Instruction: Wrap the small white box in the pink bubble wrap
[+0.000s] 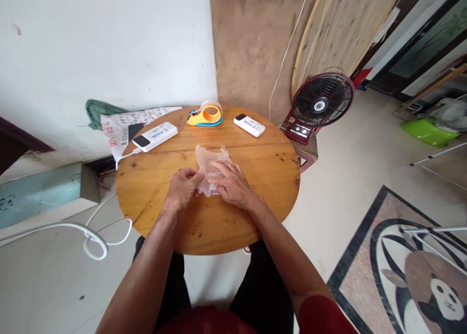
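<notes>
On the round wooden table (146,183) lies a crumpled, translucent pinkish-white plastic wrap (206,158). Something whitish shows through it near my right hand, but its kind cannot be made out. My left hand (182,187) pinches the wrap's left edge between thumb and fingers. Lying over the right part of the wrap, my right hand (233,184) has its fingers stretched out and spread, pressing on it. The palm hides part of the wrap.
An orange and blue tape dispenser (206,115) stands at the table's back edge. White power banks lie left (156,136) and right (250,125) of it, the left one with a cable (127,155). A fan (321,102) stands beyond the right edge.
</notes>
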Motion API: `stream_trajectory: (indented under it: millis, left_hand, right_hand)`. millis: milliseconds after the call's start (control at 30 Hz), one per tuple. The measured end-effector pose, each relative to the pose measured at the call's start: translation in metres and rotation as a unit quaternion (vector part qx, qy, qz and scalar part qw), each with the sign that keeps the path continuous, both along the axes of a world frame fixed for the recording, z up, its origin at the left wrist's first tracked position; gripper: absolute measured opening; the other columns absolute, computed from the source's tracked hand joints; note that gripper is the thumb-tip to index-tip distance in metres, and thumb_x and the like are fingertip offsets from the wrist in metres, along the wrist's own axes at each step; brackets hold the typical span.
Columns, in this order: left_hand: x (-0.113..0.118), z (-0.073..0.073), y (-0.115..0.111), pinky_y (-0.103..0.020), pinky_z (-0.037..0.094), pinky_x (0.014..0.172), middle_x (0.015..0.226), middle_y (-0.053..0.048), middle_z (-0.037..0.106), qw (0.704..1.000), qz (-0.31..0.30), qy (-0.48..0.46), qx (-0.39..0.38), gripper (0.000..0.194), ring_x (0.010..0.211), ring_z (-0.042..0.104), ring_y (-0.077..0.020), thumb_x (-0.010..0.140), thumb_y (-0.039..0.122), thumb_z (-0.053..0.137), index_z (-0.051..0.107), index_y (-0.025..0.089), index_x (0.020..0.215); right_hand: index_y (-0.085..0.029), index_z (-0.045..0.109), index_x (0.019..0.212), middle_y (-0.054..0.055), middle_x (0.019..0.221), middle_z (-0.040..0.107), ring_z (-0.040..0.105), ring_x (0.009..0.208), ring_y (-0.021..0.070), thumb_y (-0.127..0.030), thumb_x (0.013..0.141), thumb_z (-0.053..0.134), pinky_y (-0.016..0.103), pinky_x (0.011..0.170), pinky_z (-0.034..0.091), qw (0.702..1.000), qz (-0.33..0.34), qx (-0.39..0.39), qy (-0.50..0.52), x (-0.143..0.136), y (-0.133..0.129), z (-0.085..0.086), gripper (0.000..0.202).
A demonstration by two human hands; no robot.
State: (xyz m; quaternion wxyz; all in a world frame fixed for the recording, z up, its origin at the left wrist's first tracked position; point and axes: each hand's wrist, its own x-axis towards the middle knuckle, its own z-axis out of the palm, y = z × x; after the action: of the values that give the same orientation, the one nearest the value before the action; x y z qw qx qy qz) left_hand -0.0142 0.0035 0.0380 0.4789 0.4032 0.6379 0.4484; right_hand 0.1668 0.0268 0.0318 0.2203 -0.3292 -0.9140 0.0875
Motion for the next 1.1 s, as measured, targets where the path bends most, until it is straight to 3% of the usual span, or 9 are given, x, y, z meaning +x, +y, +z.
stream_trajectory:
  millis: [200,333,500,600,700,900,1100]
  left_hand:
    - [0.017,0.004,0.001,-0.022,0.04,0.04,0.046,0.003,0.057,0.997,-0.023,-0.075,0.004,0.025,0.038,0.05,-0.0105,0.06,0.037,0.068,0.054,0.018,0.068]
    - [0.021,0.005,0.002,-0.021,0.039,0.041,0.048,0.003,0.057,0.998,-0.048,-0.023,0.018,0.02,0.039,0.048,-0.0097,0.063,0.035,0.065,0.057,0.018,0.07]
    - [0.018,0.013,0.001,-0.023,0.042,0.047,0.055,0.002,0.059,0.991,-0.126,0.049,0.014,0.02,0.047,0.051,-0.0112,0.066,0.032,0.06,0.067,0.016,0.075]
    - [0.015,0.015,0.001,-0.024,0.044,0.05,0.057,0.002,0.06,0.987,-0.148,0.066,0.0,0.025,0.05,0.053,-0.0127,0.065,0.029,0.056,0.07,0.016,0.081]
    - [0.014,0.012,0.001,-0.024,0.041,0.051,0.057,0.003,0.059,0.974,-0.179,0.136,0.039,0.024,0.051,0.051,-0.0122,0.069,0.03,0.055,0.072,0.017,0.08]
    - [0.018,0.002,-0.002,-0.024,0.035,0.053,0.056,0.003,0.055,0.943,-0.169,0.261,0.121,0.024,0.053,0.047,-0.0118,0.075,0.036,0.059,0.073,0.018,0.081]
    - [0.019,-0.004,-0.003,-0.024,0.036,0.055,0.056,0.004,0.057,0.941,-0.171,0.259,0.134,0.023,0.053,0.049,-0.0125,0.077,0.035,0.058,0.071,0.019,0.086]
  right_hand:
    - [-0.017,0.056,0.125,0.014,0.144,0.047,0.04,0.136,0.0256,-0.024,0.087,0.055,0.045,0.113,0.031,0.997,-0.025,-0.026,0.063,0.002,-0.001,-0.008,0.039]
    - [-0.015,0.052,0.125,0.016,0.143,0.049,0.041,0.135,0.0262,-0.025,0.086,0.055,0.045,0.113,0.031,0.994,-0.037,-0.04,0.093,0.004,-0.001,-0.011,0.041]
    - [-0.013,0.049,0.13,0.018,0.144,0.047,0.04,0.137,0.0273,-0.024,0.083,0.056,0.046,0.115,0.029,0.993,-0.037,-0.05,0.1,0.008,0.002,-0.013,0.049]
    - [-0.011,0.046,0.134,0.018,0.144,0.047,0.041,0.136,0.0279,-0.025,0.082,0.059,0.045,0.115,0.029,0.993,-0.029,-0.064,0.097,0.012,0.003,-0.011,0.056]
    - [-0.015,0.043,0.139,0.015,0.145,0.047,0.04,0.137,0.0275,-0.028,0.082,0.062,0.044,0.115,0.03,0.99,-0.028,-0.091,0.103,0.018,0.002,-0.004,0.061]
    - [-0.022,0.054,0.126,0.009,0.136,0.056,0.049,0.128,0.0244,-0.026,0.087,0.057,0.042,0.107,0.038,0.98,-0.112,-0.121,0.112,0.035,-0.001,0.009,0.04]
    - [-0.022,0.061,0.11,0.006,0.109,0.066,0.058,0.105,0.022,-0.028,0.087,0.058,0.038,0.095,0.044,0.966,-0.193,-0.131,0.107,0.044,-0.012,0.003,0.024]
